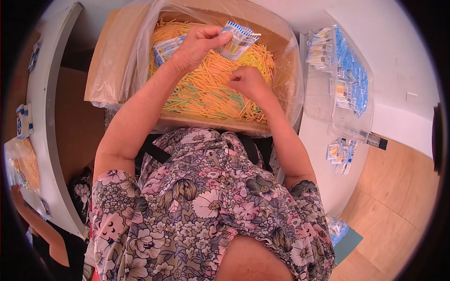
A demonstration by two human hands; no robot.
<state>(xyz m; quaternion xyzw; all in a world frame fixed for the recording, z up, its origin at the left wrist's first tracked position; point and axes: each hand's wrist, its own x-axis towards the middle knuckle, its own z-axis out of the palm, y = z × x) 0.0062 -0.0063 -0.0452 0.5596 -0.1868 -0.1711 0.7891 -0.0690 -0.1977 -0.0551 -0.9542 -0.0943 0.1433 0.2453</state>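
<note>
My left hand (204,41) is above a large carton, its thumb and fingers closed on a small printed packet (238,43) with a blue-and-white striped edge. Coloured sticks show inside this packet, and a pale stick juts from its right side. My right hand (249,82) hovers lower and to the right, fingers curled together; what they hold, if anything, is hidden. Below both hands lies a heap of thin sticks (206,100), mostly orange and yellow with some green. Another blue-and-white packet (165,48) rests on the heap, partly behind my left wrist.
Clear plastic lines the cardboard carton (284,61). To the right, a clear tray (332,122) contains many filled packets, with more packets (341,152) beside it on the white table. Past a white panel (43,112) at left, another person's arm (40,222) reaches toward a bag of sticks (26,165).
</note>
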